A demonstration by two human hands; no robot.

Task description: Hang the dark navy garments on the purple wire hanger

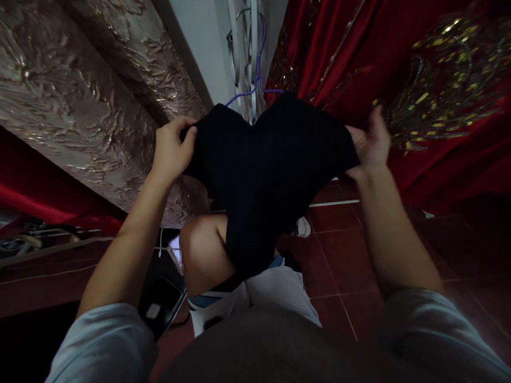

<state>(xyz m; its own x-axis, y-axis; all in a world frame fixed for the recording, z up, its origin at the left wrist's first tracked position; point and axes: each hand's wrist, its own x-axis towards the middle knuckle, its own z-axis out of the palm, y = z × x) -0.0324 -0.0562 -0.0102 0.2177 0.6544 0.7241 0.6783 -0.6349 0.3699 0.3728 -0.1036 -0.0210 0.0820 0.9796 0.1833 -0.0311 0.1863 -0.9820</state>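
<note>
A dark, nearly black short-sleeved shirt (263, 159) hangs from a purple wire hanger (257, 88) in front of me. Its lower part droops toward my lap. My left hand (174, 146) pinches the left sleeve edge between thumb and fingers. At the opposite sleeve, my right hand (372, 143) holds the cloth out sideways, its thumb raised and its fingers partly hidden behind the fabric. The sleeves are spread wide between both hands.
The hanger's hook is on a pale metal rack (253, 32). Textured beige cloth (99, 96) hangs at left, red curtain with gold sequins (439, 85) at right. Below are my bare knee (202, 247), a lit phone (175, 250) with a cable, a black tray (163, 298) and red tiles (331, 255).
</note>
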